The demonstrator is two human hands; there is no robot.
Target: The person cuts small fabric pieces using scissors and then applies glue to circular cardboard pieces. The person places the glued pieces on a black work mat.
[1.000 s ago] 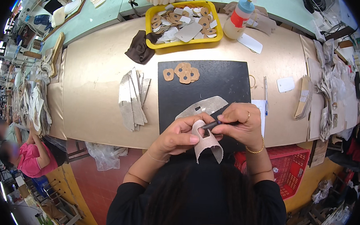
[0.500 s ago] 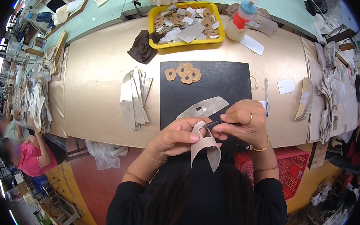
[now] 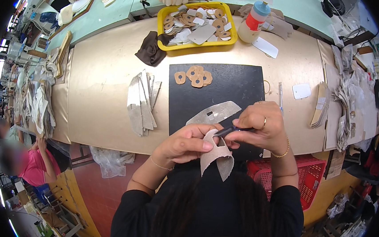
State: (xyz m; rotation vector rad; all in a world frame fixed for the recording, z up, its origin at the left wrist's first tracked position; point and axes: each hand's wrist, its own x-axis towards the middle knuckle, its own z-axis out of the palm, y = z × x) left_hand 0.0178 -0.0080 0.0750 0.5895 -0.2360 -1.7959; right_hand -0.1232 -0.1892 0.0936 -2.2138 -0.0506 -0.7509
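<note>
Beige piece [image 3: 214, 155] (curled) in left hand [image 3: 179, 145].

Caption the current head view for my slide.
Beside a black mat, the left hand holds a curled beige piece while the right hand holds a dark tool at its cutout.

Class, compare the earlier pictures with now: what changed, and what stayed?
The right hand has shifted slightly rightward and forward; the lower ends of the thin, curved beige piece hang nearer the body. Nothing was grasped or released: the left hand still holds the piece, the right the slim black tool.
</note>
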